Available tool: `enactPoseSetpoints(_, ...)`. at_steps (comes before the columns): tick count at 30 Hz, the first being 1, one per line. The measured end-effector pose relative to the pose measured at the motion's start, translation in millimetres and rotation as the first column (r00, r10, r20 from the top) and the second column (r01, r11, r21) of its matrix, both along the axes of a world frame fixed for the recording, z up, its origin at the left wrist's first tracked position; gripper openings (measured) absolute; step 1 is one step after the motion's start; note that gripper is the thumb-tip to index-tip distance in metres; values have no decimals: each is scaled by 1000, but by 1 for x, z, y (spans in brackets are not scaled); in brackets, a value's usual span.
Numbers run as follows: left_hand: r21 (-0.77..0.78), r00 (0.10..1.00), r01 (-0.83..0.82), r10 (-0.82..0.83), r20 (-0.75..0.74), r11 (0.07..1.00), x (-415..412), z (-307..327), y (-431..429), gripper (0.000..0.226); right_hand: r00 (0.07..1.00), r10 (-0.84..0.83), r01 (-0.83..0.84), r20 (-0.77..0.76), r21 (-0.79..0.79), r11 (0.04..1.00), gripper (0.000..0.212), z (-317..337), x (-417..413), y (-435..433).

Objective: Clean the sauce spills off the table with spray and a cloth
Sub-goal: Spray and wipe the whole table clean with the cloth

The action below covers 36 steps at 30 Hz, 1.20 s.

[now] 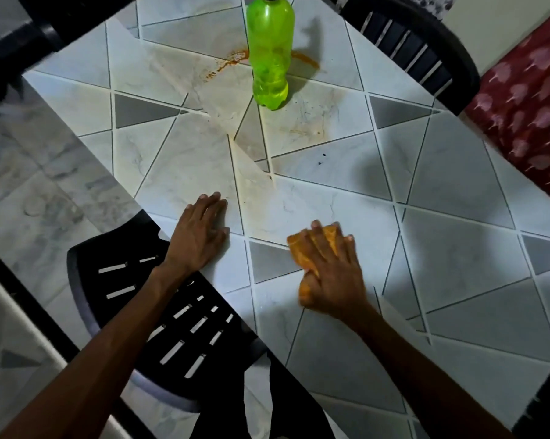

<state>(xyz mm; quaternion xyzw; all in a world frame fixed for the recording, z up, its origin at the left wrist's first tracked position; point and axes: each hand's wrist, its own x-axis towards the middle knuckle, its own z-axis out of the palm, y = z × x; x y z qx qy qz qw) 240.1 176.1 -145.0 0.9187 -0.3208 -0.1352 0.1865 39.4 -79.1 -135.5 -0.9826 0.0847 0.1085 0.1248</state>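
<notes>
A green plastic bottle (270,55) stands upright at the far middle of the tiled table (457,248). Orange sauce streaks (226,63) lie on both sides of the bottle, and a fainter smear (308,129) sits just in front of it. My right hand (334,274) presses flat on an orange cloth (305,248) near the table's front middle, fingers spread over it. My left hand (201,232) rests flat on the table near its left edge, holding nothing.
A black slatted chair (172,312) stands below my left arm at the table's near-left edge. Another dark chair (419,49) is at the far right. A red patterned fabric (527,115) lies beyond the right edge. Marble floor shows on the left.
</notes>
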Motion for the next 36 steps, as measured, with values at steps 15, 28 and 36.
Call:
enactPoseSetpoints(15,2,994,31,-31,-109,1000,7,-4,12,65,982,189,-187,13,-112,976,74,-6,86,73)
enactPoseSetpoints(28,-6,992,65,-65,-110,998,8,-1,15,65,974,183,-200,-136,-125,972,70,1,-90,53)
enactPoseSetpoints(36,-266,988,-34,-9,-156,963,25,20,44,70,999,-22,19,-38,-66,998,75,0,147,153)
